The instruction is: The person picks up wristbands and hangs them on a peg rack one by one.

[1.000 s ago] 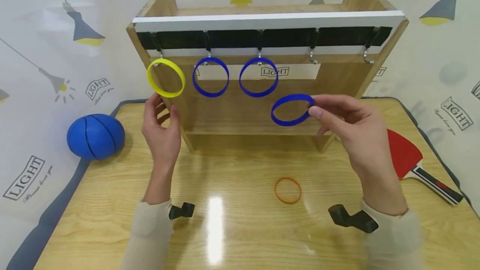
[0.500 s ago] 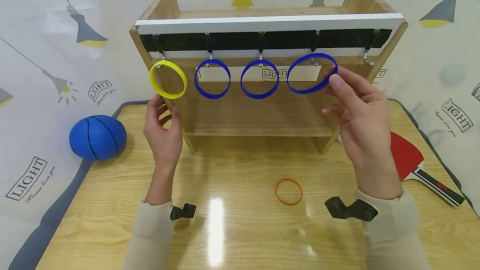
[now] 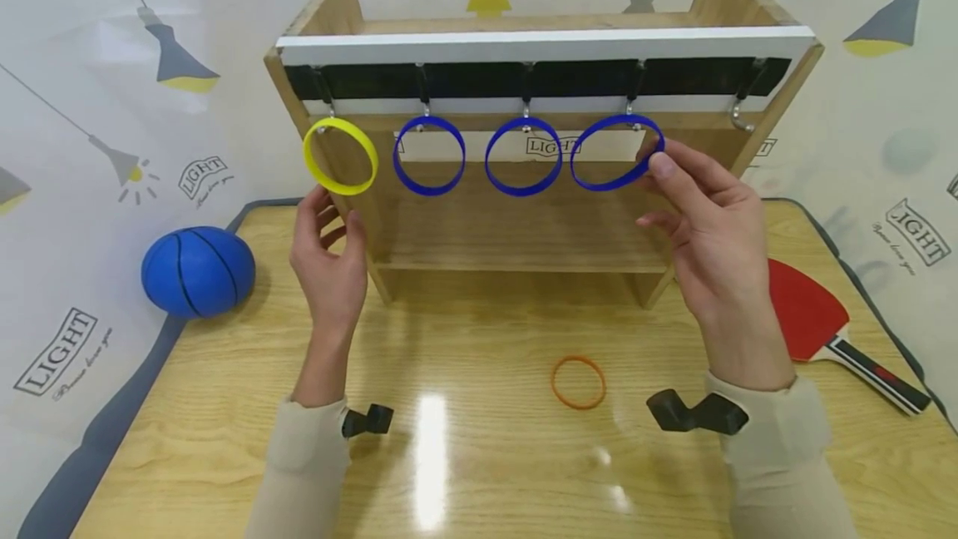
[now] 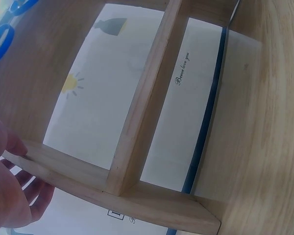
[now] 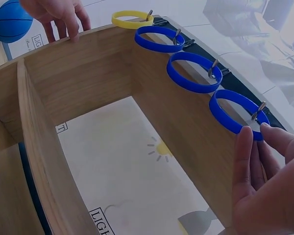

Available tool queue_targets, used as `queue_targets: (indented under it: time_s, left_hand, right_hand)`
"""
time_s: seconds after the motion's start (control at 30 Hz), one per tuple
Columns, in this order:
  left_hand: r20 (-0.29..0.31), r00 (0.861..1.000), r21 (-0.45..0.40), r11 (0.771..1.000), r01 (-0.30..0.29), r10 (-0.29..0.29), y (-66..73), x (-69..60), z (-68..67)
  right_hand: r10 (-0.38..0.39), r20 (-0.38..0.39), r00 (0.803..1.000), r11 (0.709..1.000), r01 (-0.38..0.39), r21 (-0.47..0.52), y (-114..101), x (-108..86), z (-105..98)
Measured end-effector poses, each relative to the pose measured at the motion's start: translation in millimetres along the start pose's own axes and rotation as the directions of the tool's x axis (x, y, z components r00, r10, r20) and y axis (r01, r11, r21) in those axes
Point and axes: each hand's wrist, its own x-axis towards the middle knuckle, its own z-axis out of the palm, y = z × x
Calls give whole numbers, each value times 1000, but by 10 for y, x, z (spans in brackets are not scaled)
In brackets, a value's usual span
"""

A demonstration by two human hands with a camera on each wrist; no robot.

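Note:
My right hand point(image 3: 722, 256) pinches the right edge of a blue silicone wristband point(image 3: 609, 187) between thumb and fingers. In the right wrist view, the fourth metal hook point(image 5: 260, 109) passes through this wristband. My left hand point(image 3: 329, 273) grips the left side panel point(image 4: 78, 182) of a wooden shelf unit point(image 3: 516, 223), thumb on the inner face and fingers outside. A yellow wristband point(image 3: 350, 189) hangs from the leftmost hook. Two more blue wristbands hang on the hooks after it, the nearer to the right hand being a blue wristband point(image 5: 186, 84) beside the held one.
The rightmost hook point(image 3: 741, 119) carries no band. An orange band point(image 3: 580, 407) lies on the wooden table point(image 3: 494, 456) before the shelf. To the left sits a blue ball point(image 3: 198, 271), and a red table tennis paddle point(image 3: 808, 310) lies at the right, near the right forearm.
My right hand has raised the blue wristband from below the rail to the fourth hook, then shifted slightly left and down. My left hand has stayed on the side panel.

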Motion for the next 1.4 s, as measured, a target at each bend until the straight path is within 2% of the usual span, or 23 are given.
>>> queue_targets:
  time_s: [0.9,1.13,1.4]
  left_hand:
    - [4,1000,2,1000,-3,2,-4,-14,12]
    - [1,1000,0,1000,0,0,-8,-14,8]
    - [-1,1000,1,1000,-2,2,1,-12,5]
  right_hand:
    - [4,23,1000,995,-1,-103,38,-34,-121]
    - [43,3,999,985,-41,-169,55,-79,-193]
    - [73,49,996,959,-56,-276,122,-163,-274]
